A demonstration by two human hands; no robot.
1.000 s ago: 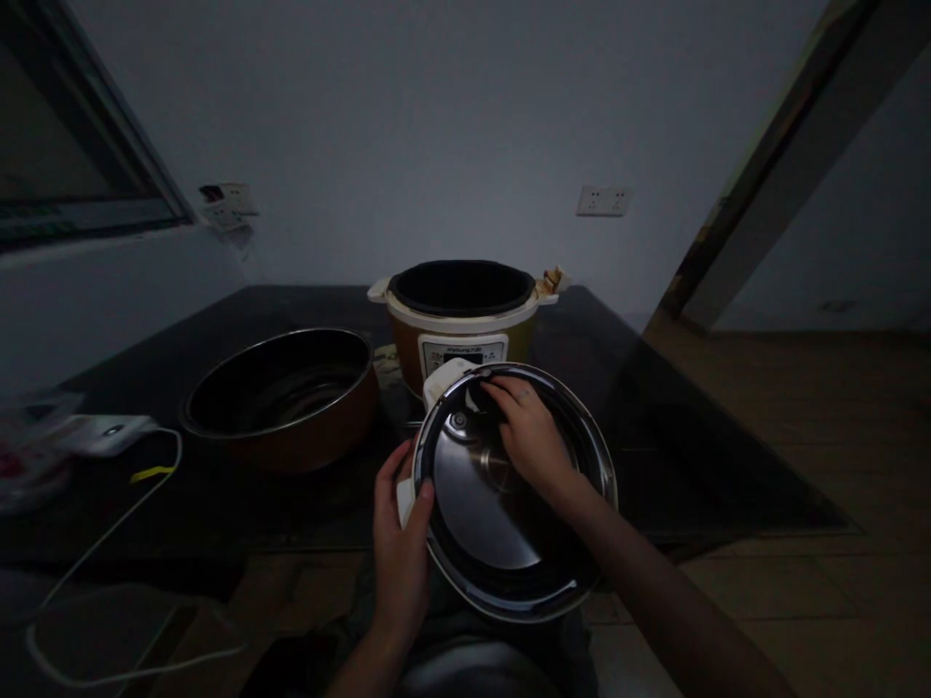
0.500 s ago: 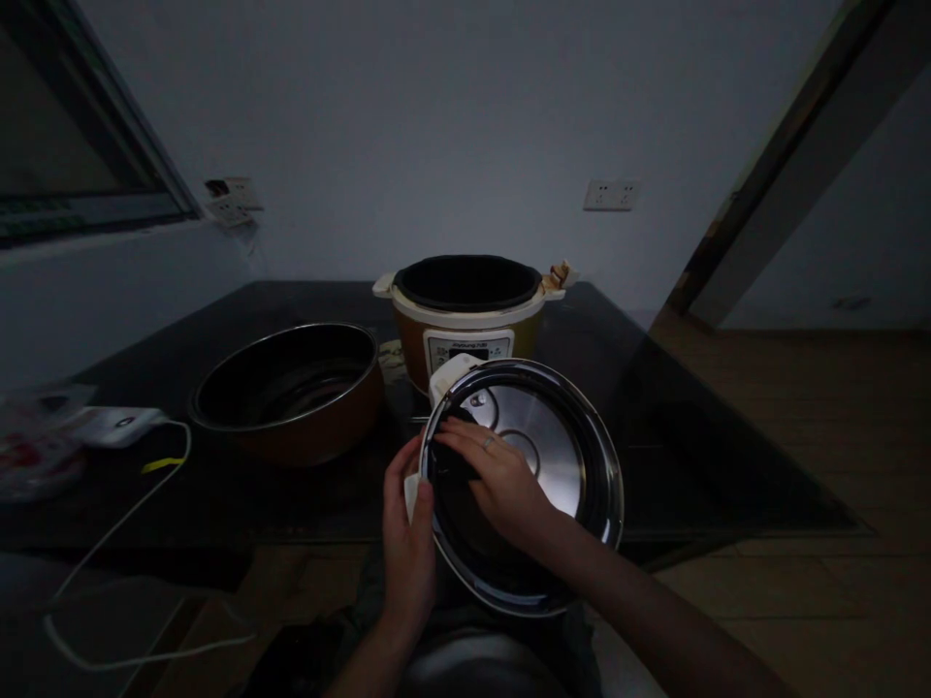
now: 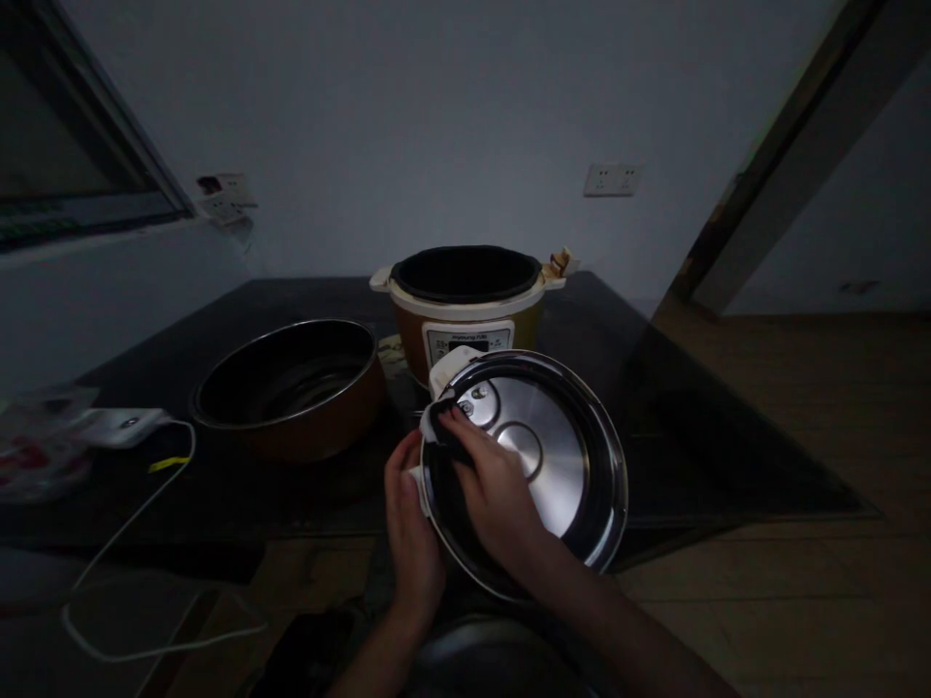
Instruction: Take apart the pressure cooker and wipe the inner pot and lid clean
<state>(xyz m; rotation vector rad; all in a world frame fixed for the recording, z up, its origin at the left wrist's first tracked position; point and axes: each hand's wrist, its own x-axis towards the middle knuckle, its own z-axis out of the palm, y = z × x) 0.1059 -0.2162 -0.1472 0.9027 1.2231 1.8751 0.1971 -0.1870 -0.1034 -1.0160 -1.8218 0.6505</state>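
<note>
The round metal lid [image 3: 557, 441] of an electric pressure cooker is tilted up in front of me, its shiny inner side facing me. At its left edge, my left hand [image 3: 413, 519] is closed around the rim by a white tab. My right hand [image 3: 498, 485] reaches across the inside, pressing a dark cloth [image 3: 445, 427] over the upper left rim. Part of the cloth is hidden beneath the fingers. Just behind the lid stands the cooker body [image 3: 472, 315], uncovered, with a dark interior and a front control panel.
Left of the cooker, a wide brown pot [image 3: 312, 431] sits on the black table [image 3: 626, 320]. A white power strip [image 3: 123, 427] with a cable lies farther left, beside a plastic bag [image 3: 48, 451]. Wall sockets [image 3: 612, 179] are at the back.
My right hand has shifted a little along the lid toward its left edge, and the cloth now folds over the rim. My left hand keeps its hold. The view has tilted slightly.
</note>
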